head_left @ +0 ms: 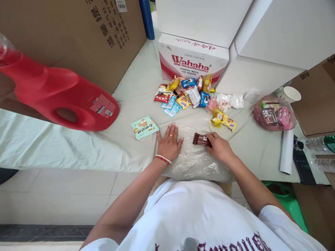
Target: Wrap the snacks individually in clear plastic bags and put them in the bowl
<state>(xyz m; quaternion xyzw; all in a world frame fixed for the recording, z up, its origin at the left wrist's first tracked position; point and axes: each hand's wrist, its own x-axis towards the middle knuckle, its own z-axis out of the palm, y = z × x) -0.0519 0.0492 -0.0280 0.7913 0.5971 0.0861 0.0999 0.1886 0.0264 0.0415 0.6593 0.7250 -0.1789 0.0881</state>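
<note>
My right hand (pixel 220 146) grips the right end of a small dark-brown wrapped snack (pixel 201 139), fingers closed on it, low over a clear plastic bag (pixel 195 165). Flat on the bag's left edge lies my left hand (pixel 169 143), fingers stretched out, holding nothing. A mint-green snack packet (pixel 144 127) lies just left of its fingertips. Beyond both hands is a pile of small wrapped snacks (pixel 193 94) in several colours. Two yellow packets (pixel 222 119) sit nearer my right hand.
A red detergent jug (pixel 65 94) stands at the left before a brown carton (pixel 78 31). The Wahaha box (pixel 193 62) backs the pile. To the right are a pink bowl of snacks (pixel 274 113), a paper cup (pixel 291 94), a white roll (pixel 286 153) and clear bottles (pixel 318 144).
</note>
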